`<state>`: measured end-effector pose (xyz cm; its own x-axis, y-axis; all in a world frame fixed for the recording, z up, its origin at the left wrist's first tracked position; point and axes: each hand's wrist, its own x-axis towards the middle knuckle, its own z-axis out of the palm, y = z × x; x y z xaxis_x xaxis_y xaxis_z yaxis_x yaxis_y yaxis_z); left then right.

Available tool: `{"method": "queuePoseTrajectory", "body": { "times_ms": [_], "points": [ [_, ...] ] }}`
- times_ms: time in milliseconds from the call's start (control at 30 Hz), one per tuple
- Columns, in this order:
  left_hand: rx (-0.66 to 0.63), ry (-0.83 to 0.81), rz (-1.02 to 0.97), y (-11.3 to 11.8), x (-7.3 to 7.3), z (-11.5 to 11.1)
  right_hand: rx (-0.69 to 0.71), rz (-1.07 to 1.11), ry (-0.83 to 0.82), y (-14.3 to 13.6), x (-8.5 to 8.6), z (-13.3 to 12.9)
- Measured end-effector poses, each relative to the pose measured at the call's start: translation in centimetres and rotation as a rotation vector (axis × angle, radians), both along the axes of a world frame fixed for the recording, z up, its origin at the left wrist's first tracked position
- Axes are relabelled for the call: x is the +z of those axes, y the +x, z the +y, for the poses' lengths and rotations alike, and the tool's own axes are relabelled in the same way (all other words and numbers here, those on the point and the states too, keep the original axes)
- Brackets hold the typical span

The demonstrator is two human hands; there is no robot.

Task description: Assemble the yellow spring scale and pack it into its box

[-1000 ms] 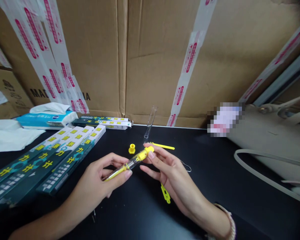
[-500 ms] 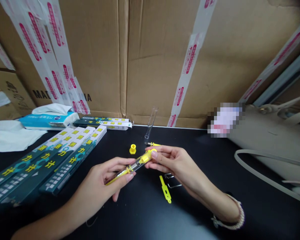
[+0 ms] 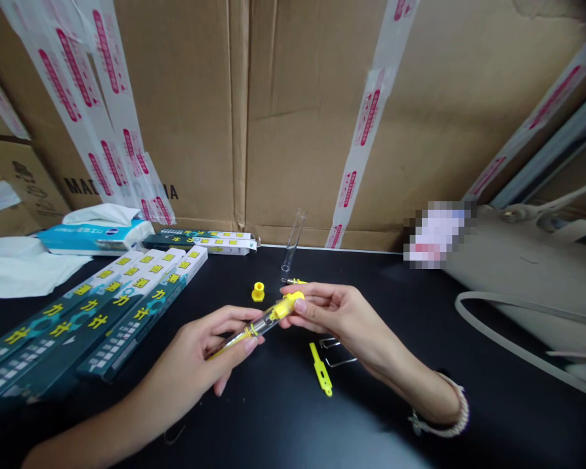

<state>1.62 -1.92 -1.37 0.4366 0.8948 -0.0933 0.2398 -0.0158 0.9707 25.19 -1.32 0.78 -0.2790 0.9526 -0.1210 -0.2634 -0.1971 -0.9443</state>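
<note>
A clear tube [image 3: 262,322] with yellow parts inside slants up to the right between both hands. My left hand [image 3: 215,352] is closed round its lower part. At the upper end, my right hand [image 3: 325,309] pinches a yellow cap [image 3: 289,303] that sits at the tube's mouth. Behind the hands a yellow plug [image 3: 258,292] stands on the black table. Partly hidden by my right hand lies a yellow and metal piece [image 3: 293,281]. A flat yellow strip [image 3: 321,370] and bent metal wires [image 3: 339,355] are in front of my right hand.
Another clear tube [image 3: 293,241] lies near the cardboard wall [image 3: 303,130]. Several printed boxes [image 3: 122,312] and a blue tissue pack [image 3: 97,234] are on the left. A grey bag [image 3: 512,280] with a looped strap stands on the right beside a blurred-out item.
My right hand and the yellow cap have shifted slightly left. The yellow part inside the tube sits a little differently near the mouth. My left hand has hardly moved.
</note>
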Motion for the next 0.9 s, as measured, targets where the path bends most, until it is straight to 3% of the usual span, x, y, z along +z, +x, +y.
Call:
{"method": "queuePoseTrajectory", "body": {
  "times_ms": [133,233,400,533,700,900],
  "points": [
    [-0.023,-0.005,0.021,-0.2,0.0,0.2,0.003,-0.029,0.035,-0.1,-0.2,0.1],
    [-0.135,-0.034,0.07,-0.7,0.2,0.5,0.041,-0.159,0.077,0.2,0.0,0.1],
    [-0.319,-0.189,0.1,-1.4,1.4,1.2,0.031,-0.828,0.475,3.1,1.8,0.4],
    [-0.406,-0.241,0.088,-1.5,2.7,1.3,0.18,-1.195,0.691,5.9,2.4,1.3],
    [-0.465,-0.21,0.113,-1.7,4.5,1.0,0.327,-1.294,0.704,5.9,1.3,1.8],
    [-0.355,-0.088,0.301,-1.3,5.0,0.5,0.36,-1.269,0.701,5.5,1.5,1.8]
  ]
}}
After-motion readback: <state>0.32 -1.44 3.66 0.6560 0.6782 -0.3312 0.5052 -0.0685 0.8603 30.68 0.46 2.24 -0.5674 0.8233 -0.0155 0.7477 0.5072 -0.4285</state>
